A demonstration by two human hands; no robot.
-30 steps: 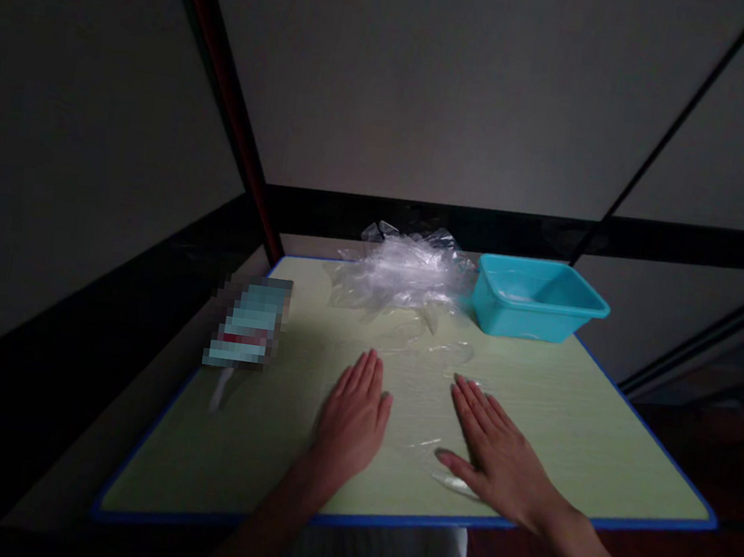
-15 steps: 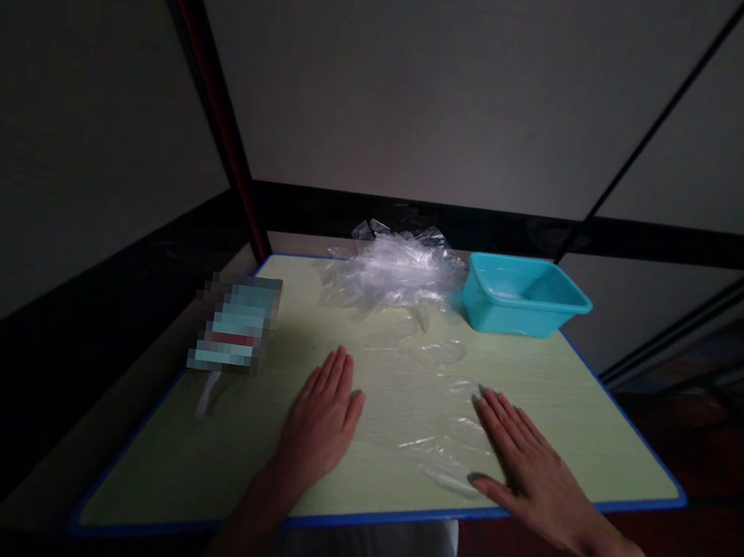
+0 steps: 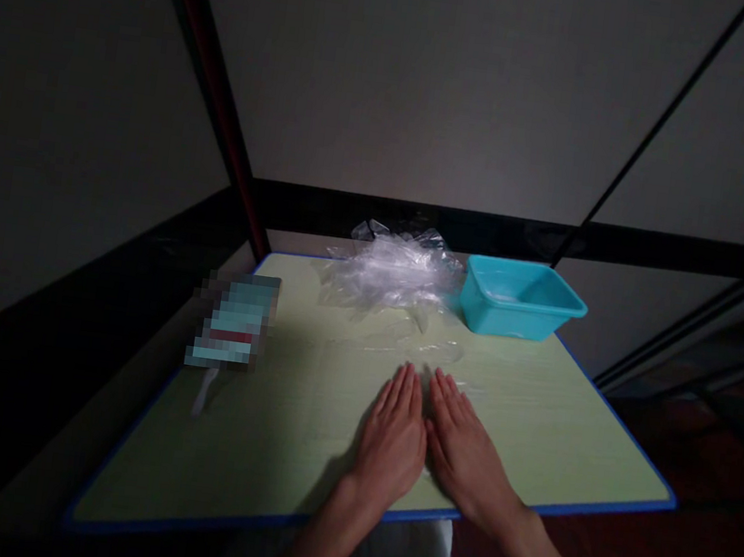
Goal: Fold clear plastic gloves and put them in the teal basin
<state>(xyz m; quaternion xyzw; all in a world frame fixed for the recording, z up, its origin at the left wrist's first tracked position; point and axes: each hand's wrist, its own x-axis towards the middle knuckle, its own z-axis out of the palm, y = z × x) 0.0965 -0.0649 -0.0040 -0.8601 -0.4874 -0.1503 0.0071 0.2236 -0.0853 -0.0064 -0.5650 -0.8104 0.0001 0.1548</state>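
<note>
A thin clear plastic bag (image 3: pixel 390 347) lies flattened on the pale table, its outline faint and its near part covered by my hands. My left hand (image 3: pixel 394 437) rests palm down on it with the fingers stretched out. Right beside it, my right hand (image 3: pixel 464 441) also lies flat, fingers straight and pointing away from me. The two hands almost touch at the thumbs. Beyond them sits a crumpled heap of clear plastic bags (image 3: pixel 401 269) at the table's back edge.
A turquoise plastic basin (image 3: pixel 510 320) stands at the back right. At the left edge is a blurred-out flat item (image 3: pixel 236 320) with a small whitish strip (image 3: pixel 203 392) near it. The table (image 3: pixel 195 475) has a blue rim, and a wall rises behind it.
My hands have come together over the middle of the bag: the left slid right, the right slid left. Both stay flat. The heap and basin have not moved.
</note>
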